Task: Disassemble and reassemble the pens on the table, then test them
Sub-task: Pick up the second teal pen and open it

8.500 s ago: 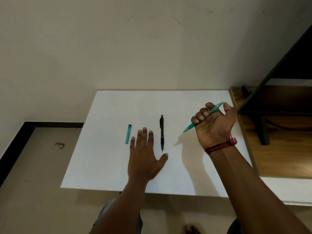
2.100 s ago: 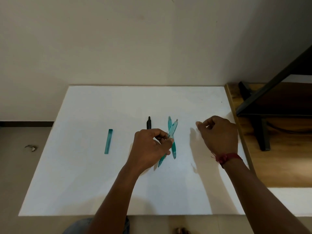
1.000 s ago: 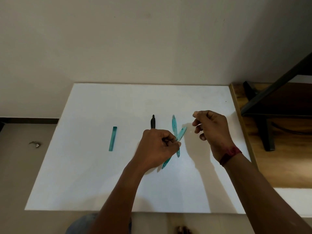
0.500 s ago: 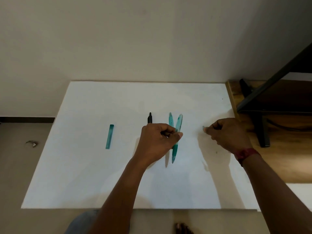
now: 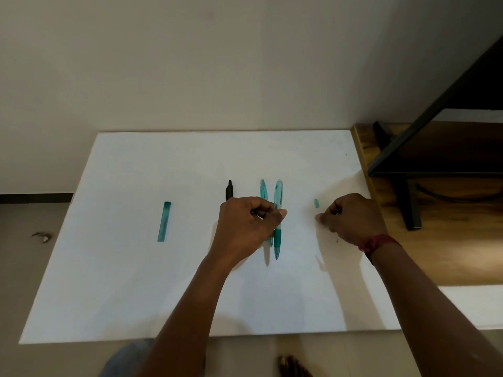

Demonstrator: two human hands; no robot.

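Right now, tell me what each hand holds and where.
The left hand pinches a teal pen at mid-barrel, above its darker grip section. The right hand is closed with its fingertips at the table; whether it holds anything cannot be told.

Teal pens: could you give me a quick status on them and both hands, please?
Left hand pinching right teal pen, beside the other. Right hand curled on table, near small teal piece. Black pen, teal cap lying clear.
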